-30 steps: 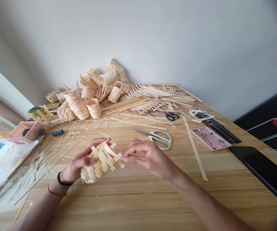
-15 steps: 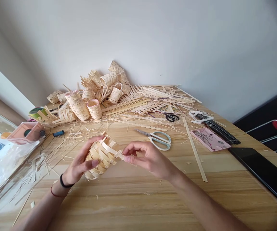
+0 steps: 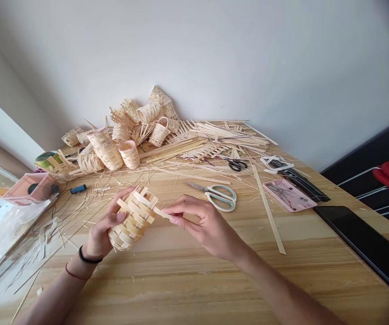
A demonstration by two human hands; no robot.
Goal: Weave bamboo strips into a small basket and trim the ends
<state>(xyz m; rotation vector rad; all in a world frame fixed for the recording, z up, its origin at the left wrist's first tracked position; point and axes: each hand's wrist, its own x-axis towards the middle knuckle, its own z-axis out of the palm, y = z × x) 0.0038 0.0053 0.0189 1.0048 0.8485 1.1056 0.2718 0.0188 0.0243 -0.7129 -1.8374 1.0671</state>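
A small woven basket [image 3: 131, 225] of pale wood strips is tilted above the table, its rim end toward the upper right. My left hand [image 3: 108, 223] wraps round its left side, thumb across the weave. Between thumb and fingertips, my right hand [image 3: 194, 223] pinches the end of a flat strip [image 3: 161, 213] that sticks out from the basket's rim. Beyond the right hand lie scissors [image 3: 219, 196] with white and pale-blue handles, touched by neither hand. The fingers of my left hand behind the basket are partly hidden.
Several woven baskets [image 3: 129, 154] and loose strips [image 3: 228, 135] are heaped against the wall. Black scissors [image 3: 237, 165], a pink tray [image 3: 291, 194] with small metal pieces, and a black phone [image 3: 363, 243] lie to the right. A pink bin [image 3: 30, 189] stands at left.
The basket has turned in my left hand and shifted slightly left. My right hand has drawn the strip out straighter from the rim, still pinching its end. The view has shifted slightly.
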